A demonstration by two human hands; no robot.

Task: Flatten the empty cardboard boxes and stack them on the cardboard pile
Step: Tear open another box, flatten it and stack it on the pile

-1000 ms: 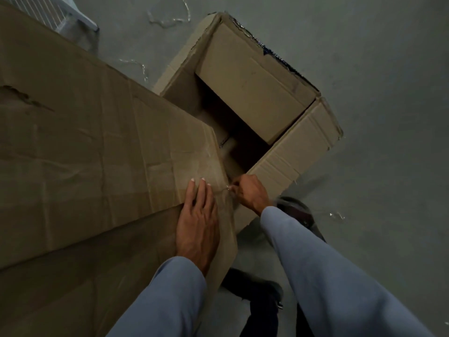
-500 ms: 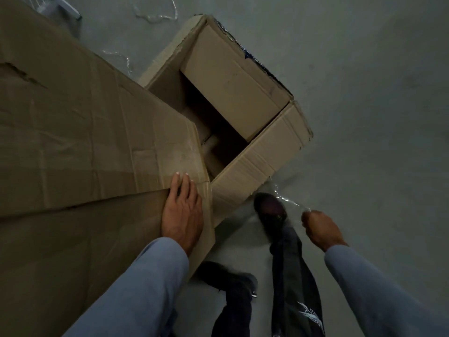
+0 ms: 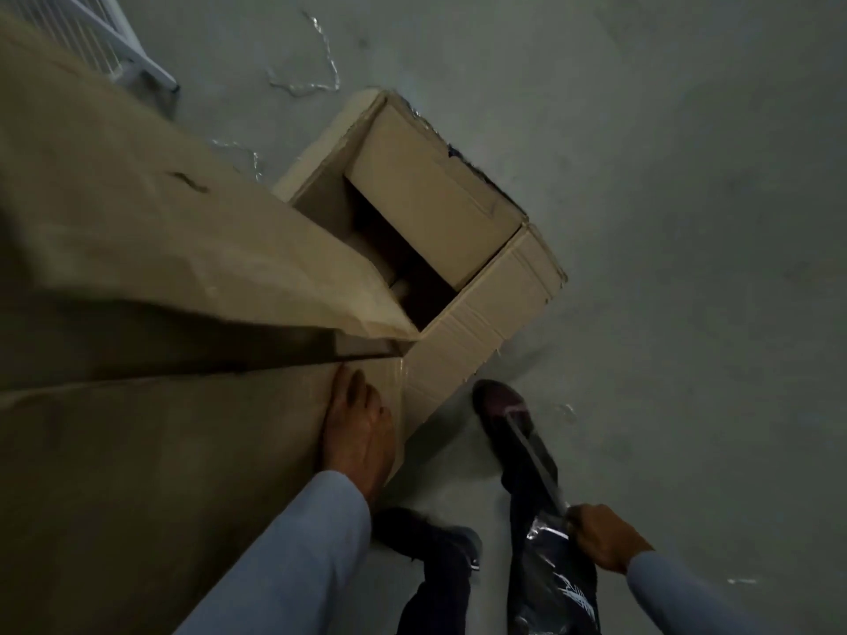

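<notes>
A big brown cardboard box (image 3: 151,442) fills the left side, its two top flaps parted by a dark seam. My left hand (image 3: 360,433) lies flat on the near flap by its right corner, fingers straight. My right hand (image 3: 600,536) is low at the right, away from the box, pinching a strip of clear tape (image 3: 534,456) that stretches up toward my shoe. Behind the big box a smaller open cardboard box (image 3: 486,313) stands on the floor, flaps up, its inside dark.
Grey concrete floor (image 3: 664,199) spreads to the right and back. Strips of clear tape (image 3: 316,66) lie on it at the back. A white wire rack (image 3: 101,43) shows at the top left. My legs and dark shoes (image 3: 502,405) stand just right of the big box.
My right hand pulled the tape off the big box's corner and swung down to the right with it. The top flap has lifted, opening the seam. My left hand stays on the flap.
</notes>
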